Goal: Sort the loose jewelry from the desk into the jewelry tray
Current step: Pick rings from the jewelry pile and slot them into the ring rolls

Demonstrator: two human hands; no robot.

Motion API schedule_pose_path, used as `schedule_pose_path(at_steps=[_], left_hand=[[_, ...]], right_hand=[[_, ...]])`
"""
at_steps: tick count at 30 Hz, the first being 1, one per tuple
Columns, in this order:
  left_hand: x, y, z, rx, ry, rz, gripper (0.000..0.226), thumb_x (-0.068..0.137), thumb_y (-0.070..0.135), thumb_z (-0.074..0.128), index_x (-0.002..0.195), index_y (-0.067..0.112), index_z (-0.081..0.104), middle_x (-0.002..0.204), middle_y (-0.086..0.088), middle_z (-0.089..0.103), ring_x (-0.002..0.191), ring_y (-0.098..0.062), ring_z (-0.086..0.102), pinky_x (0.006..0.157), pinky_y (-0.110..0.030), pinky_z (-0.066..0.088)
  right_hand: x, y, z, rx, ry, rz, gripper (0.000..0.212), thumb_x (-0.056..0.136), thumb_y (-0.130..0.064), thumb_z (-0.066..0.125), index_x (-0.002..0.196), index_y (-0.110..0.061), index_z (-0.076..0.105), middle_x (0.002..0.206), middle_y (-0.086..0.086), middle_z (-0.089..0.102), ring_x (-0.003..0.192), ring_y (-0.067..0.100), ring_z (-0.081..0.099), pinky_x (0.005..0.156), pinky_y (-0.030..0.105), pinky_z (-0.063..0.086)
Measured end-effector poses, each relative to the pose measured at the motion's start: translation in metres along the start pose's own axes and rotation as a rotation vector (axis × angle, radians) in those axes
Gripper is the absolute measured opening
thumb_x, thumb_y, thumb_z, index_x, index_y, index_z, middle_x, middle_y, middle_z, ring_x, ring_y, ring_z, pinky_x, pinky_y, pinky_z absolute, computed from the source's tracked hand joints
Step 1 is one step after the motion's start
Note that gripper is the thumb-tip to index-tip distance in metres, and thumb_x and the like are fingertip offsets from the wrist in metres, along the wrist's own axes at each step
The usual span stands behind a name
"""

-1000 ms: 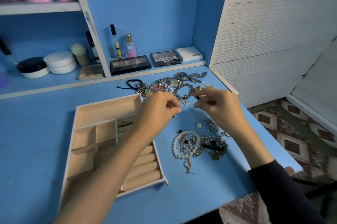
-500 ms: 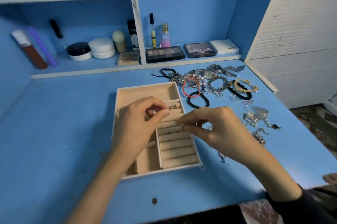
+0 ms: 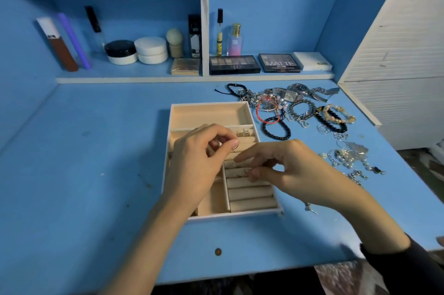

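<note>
The beige jewelry tray [image 3: 209,104] lies in the middle of the blue desk. Both my hands hover over its ring rolls [image 3: 249,192]. My left hand [image 3: 199,162] pinches a small silver ring [image 3: 234,149] between thumb and forefinger. My right hand [image 3: 288,169] pinches a thin wire earring [image 3: 246,170] just above a roll. A gold ring [image 3: 245,133] sits in a small compartment behind the hands. Loose jewelry lies to the tray's right: a black bead bracelet [image 3: 276,130], a red cord bracelet [image 3: 266,112], watches [image 3: 298,90] and a silver chain pile [image 3: 348,155].
Eyeshadow palettes [image 3: 234,64], perfume bottles [image 3: 234,39] and cream jars [image 3: 150,49] stand on the low shelf at the back. A white slatted panel [image 3: 396,54] borders the desk on the right. The desk's front edge [image 3: 240,273] runs just below my forearms.
Both hands have moved left from over the jewelry pile to over the tray's ring rolls, each pinching a small piece. In the last half second they barely shifted.
</note>
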State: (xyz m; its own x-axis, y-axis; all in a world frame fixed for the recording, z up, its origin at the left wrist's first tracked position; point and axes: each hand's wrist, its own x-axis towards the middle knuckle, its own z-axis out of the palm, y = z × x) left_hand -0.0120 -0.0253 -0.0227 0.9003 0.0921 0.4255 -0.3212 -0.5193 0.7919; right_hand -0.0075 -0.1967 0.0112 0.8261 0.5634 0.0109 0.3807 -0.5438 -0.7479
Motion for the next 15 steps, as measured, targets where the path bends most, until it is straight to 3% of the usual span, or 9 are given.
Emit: schedule_pose_path(at_steps=[3, 8, 11, 15], left_hand=[[0.000, 0.000, -0.001, -0.004, 0.008, 0.000, 0.007, 0.077, 0.016, 0.072, 0.076, 0.022, 0.069, 0.072, 0.011, 0.065, 0.065, -0.009, 0.056, 0.056, -0.019, 0.044], [-0.001, -0.001, -0.002, -0.025, 0.045, -0.007, 0.009, 0.078, 0.018, 0.071, 0.075, 0.025, 0.067, 0.073, 0.010, 0.066, 0.065, -0.008, 0.056, 0.057, -0.019, 0.045], [0.000, -0.001, -0.003, -0.049, 0.096, -0.018, 0.012, 0.077, 0.018, 0.071, 0.075, 0.028, 0.065, 0.073, 0.010, 0.066, 0.064, -0.006, 0.055, 0.058, -0.016, 0.045], [0.000, 0.000, -0.004, -0.052, 0.102, -0.017, 0.010, 0.077, 0.018, 0.071, 0.076, 0.026, 0.066, 0.074, 0.009, 0.067, 0.065, -0.005, 0.056, 0.059, -0.015, 0.045]], right_hand=[[0.005, -0.001, 0.000, -0.041, -0.052, 0.013, 0.031, 0.084, -0.003, 0.058, 0.100, -0.028, 0.065, 0.071, -0.007, 0.070, 0.076, 0.022, 0.062, 0.078, 0.040, 0.048], [0.013, -0.004, 0.000, -0.132, -0.087, 0.004, 0.028, 0.080, 0.002, 0.055, 0.096, -0.020, 0.061, 0.068, -0.007, 0.068, 0.064, 0.005, 0.056, 0.060, 0.018, 0.043], [0.015, -0.007, 0.002, -0.175, -0.058, 0.007, 0.021, 0.080, -0.002, 0.058, 0.088, -0.019, 0.068, 0.071, -0.002, 0.069, 0.064, 0.008, 0.058, 0.061, 0.022, 0.046], [0.015, -0.006, 0.006, -0.287, -0.005, -0.049, 0.021, 0.078, -0.002, 0.061, 0.083, -0.017, 0.074, 0.079, -0.003, 0.058, 0.064, -0.003, 0.049, 0.064, 0.008, 0.036]])
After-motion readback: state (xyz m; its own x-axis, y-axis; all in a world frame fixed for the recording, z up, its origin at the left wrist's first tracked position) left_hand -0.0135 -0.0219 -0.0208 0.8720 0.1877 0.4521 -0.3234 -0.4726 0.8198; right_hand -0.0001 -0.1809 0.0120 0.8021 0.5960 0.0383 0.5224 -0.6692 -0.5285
